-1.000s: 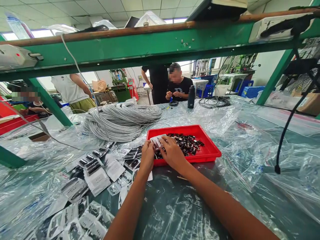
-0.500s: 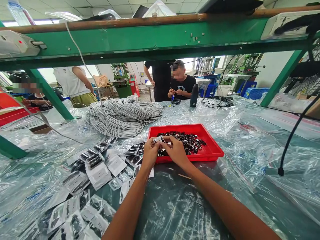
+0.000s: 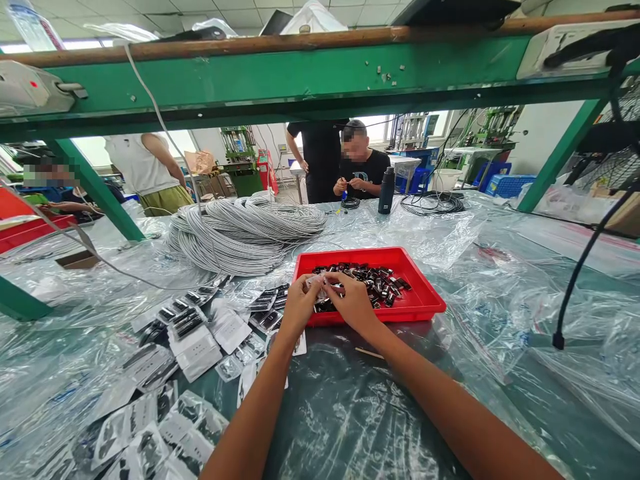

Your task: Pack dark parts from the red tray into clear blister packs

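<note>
**Pinching a small pale packet right over the red tray!**

Fingertips to fingertips here! Gripping the packet from one side with the left hand, thumb and fingers closed on it; meeting it from the other with the right hand, thumb and bent fingers drawn together on it too. Held just above the tray's left part, half hidden by the fingers, too small to make out in detail.

Inside the red walls, just beyond the fingers: dark, shiny pieces, heaped loose. In front of the tray, lying flat on the dark green table: a thin pale stick.

Over to the left now, and what a spread! Flat packets, white or clear, overlapping, plenty with dark contents showing. Behind those, a thick coil of grey cable. Away to the right, crumpled clear plastic sheeting and a black lead, dangling end down.

Across the table: a co-worker in a black top, hands close together, then an upright dark bottle, then looped black cable. Spanning it all up top: a green beam.
</note>
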`<control>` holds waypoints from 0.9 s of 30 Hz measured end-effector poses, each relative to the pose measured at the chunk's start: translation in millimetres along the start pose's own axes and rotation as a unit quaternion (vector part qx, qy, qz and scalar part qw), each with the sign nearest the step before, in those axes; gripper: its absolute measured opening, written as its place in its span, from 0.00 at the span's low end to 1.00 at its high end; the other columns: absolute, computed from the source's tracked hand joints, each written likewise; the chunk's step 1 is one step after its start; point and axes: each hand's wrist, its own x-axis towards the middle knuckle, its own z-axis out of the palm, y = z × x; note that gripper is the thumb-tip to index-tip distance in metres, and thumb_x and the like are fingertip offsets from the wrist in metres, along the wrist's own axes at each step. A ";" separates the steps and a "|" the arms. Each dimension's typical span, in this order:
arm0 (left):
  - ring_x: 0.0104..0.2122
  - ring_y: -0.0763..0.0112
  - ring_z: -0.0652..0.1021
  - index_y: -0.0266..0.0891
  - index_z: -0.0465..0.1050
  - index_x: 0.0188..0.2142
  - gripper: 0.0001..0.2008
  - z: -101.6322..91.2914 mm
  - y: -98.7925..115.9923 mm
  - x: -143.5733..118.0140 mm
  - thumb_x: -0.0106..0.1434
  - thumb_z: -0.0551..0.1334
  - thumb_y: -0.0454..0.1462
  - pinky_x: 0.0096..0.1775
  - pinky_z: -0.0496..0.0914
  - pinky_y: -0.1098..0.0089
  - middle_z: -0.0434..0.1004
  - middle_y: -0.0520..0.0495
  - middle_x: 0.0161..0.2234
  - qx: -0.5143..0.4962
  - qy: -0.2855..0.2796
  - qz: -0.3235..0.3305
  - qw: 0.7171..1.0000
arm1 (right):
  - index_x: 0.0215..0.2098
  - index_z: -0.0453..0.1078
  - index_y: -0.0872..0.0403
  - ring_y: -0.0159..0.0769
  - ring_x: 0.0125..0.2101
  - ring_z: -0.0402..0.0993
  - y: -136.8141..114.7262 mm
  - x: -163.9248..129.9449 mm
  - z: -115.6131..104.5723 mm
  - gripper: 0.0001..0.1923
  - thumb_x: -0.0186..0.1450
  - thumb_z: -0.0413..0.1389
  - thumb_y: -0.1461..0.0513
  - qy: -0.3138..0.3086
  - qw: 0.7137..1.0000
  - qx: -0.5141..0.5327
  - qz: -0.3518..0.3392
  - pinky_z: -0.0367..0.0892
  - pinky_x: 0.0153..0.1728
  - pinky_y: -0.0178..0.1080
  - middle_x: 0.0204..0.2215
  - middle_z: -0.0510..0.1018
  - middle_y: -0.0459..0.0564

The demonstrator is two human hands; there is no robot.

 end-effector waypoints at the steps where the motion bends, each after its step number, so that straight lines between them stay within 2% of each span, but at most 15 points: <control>1: 0.26 0.71 0.73 0.36 0.75 0.33 0.23 -0.9 0.1 -0.1 0.50 0.68 0.54 0.31 0.67 0.71 0.75 0.51 0.26 0.008 0.001 0.009 1.000 | 0.46 0.74 0.53 0.41 0.41 0.79 -0.7 -0.4 0.7 0.13 0.63 0.57 0.62 0.001 1.000 -0.017 0.000 0.76 0.45 0.45 0.44 0.81 0.54; 3: 0.25 0.71 0.72 0.36 0.76 0.32 0.23 -3.5 -1.3 0.2 0.51 0.68 0.54 0.30 0.66 0.71 0.75 0.51 0.25 0.005 -0.004 0.012 1.000 | 0.46 0.74 0.53 0.42 0.39 0.80 -3.1 -0.7 0.8 0.14 0.61 0.60 0.62 0.000 0.999 -0.031 0.014 0.77 0.42 0.45 0.43 0.81 0.54; 6: 0.24 0.72 0.72 0.36 0.77 0.34 0.22 -7.6 -4.8 1.3 0.49 0.70 0.52 0.30 0.66 0.71 0.75 0.51 0.25 -0.050 -0.040 -0.020 0.998 | 0.40 0.74 0.53 0.41 0.37 0.80 -8.1 0.9 -2.7 0.10 0.60 0.62 0.60 -0.003 0.999 0.001 0.050 0.78 0.37 0.42 0.37 0.82 0.52; 9: 0.23 0.72 0.72 0.36 0.77 0.34 0.22 -10.1 -5.8 3.5 0.46 0.72 0.51 0.29 0.67 0.71 0.74 0.51 0.24 -0.080 -0.062 -0.043 0.994 | 0.36 0.74 0.53 0.41 0.38 0.81 -8.8 5.6 -9.5 0.07 0.59 0.61 0.60 -0.024 0.997 0.035 0.068 0.78 0.38 0.41 0.33 0.83 0.50; 11: 0.22 0.72 0.72 0.36 0.77 0.31 0.22 -11.1 -5.6 5.8 0.45 0.72 0.50 0.28 0.66 0.72 0.74 0.52 0.23 -0.068 -0.046 -0.047 0.996 | 0.37 0.75 0.54 0.40 0.37 0.81 -4.9 9.4 -14.2 0.07 0.59 0.58 0.62 -0.036 0.995 0.047 0.077 0.77 0.40 0.41 0.33 0.83 0.49; 14: 0.23 0.71 0.72 0.36 0.76 0.30 0.20 -11.8 -6.3 9.6 0.46 0.72 0.50 0.28 0.66 0.71 0.74 0.51 0.22 -0.048 0.029 -0.046 0.997 | 0.40 0.75 0.55 0.38 0.37 0.81 4.0 13.8 -19.2 0.12 0.60 0.53 0.66 -0.037 0.995 0.045 0.082 0.76 0.44 0.43 0.36 0.83 0.50; 16: 0.24 0.69 0.73 0.36 0.75 0.31 0.20 -11.9 -7.0 10.9 0.47 0.71 0.50 0.29 0.67 0.71 0.75 0.51 0.22 -0.047 0.073 -0.046 0.995 | 0.43 0.74 0.56 0.41 0.43 0.79 7.9 14.7 -20.3 0.15 0.60 0.52 0.67 -0.020 0.998 -0.017 0.053 0.73 0.50 0.47 0.41 0.82 0.53; 19: 0.25 0.68 0.75 0.35 0.75 0.31 0.21 -10.5 -5.5 9.5 0.46 0.72 0.50 0.31 0.68 0.69 0.76 0.50 0.23 -0.050 0.082 -0.050 0.994 | 0.48 0.73 0.59 0.47 0.52 0.72 6.4 11.8 -17.3 0.18 0.60 0.52 0.69 0.001 0.988 -0.150 -0.033 0.66 0.57 0.53 0.49 0.77 0.61; 22: 0.25 0.70 0.75 0.35 0.73 0.31 0.23 -7.0 -1.2 6.1 0.41 0.75 0.46 0.33 0.69 0.69 0.77 0.51 0.25 -0.075 0.071 -0.052 0.993 | 0.50 0.72 0.60 0.48 0.51 0.71 -0.7 4.2 -8.8 0.18 0.64 0.49 0.69 -0.024 0.975 -0.202 -0.090 0.68 0.56 0.52 0.48 0.76 0.62; 27: 0.24 0.72 0.74 0.36 0.70 0.30 0.20 -3.1 1.7 4.3 0.39 0.73 0.41 0.31 0.67 0.70 0.75 0.53 0.24 -0.105 0.096 -0.069 0.987 | 0.57 0.69 0.58 0.50 0.56 0.67 -7.4 -9.3 5.2 0.22 0.66 0.48 0.68 -0.066 0.958 -0.254 -0.117 0.67 0.57 0.54 0.55 0.72 0.63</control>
